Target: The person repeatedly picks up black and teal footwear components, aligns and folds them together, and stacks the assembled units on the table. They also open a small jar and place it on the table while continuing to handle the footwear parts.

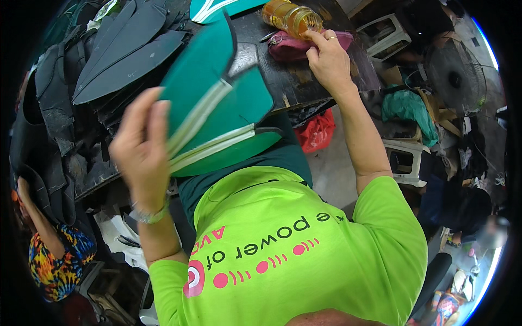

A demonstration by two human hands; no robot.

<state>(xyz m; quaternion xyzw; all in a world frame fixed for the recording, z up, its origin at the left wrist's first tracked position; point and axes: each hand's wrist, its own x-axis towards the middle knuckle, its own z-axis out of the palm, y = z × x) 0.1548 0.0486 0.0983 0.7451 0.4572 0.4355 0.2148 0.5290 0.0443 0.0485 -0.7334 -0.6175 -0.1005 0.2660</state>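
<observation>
My left hand point(142, 146), smeared by motion, grips the edge of a teal-green sheet panel point(198, 65) with a dark edge and a pale strip along it. A second green panel point(239, 100), also with a pale strip point(217, 146), lies below it over my lap and the table edge. At the table's far right, my right hand point(331, 62) reaches with its index finger stretched to the mouth of a clear jar point(285, 17) with amber contents. The jar lies tilted on its side against a maroon zipped pouch point(293, 48). The fingertip's exact contact is hard to make out.
Dark grey cut panels point(128, 60) are piled on the table's left. Another teal piece point(223, 6) lies at the far edge. Right of the table are white stools point(383, 35), a red bag point(315, 130) and a fan point(455, 79). Another person's arm point(41, 217) shows at far left.
</observation>
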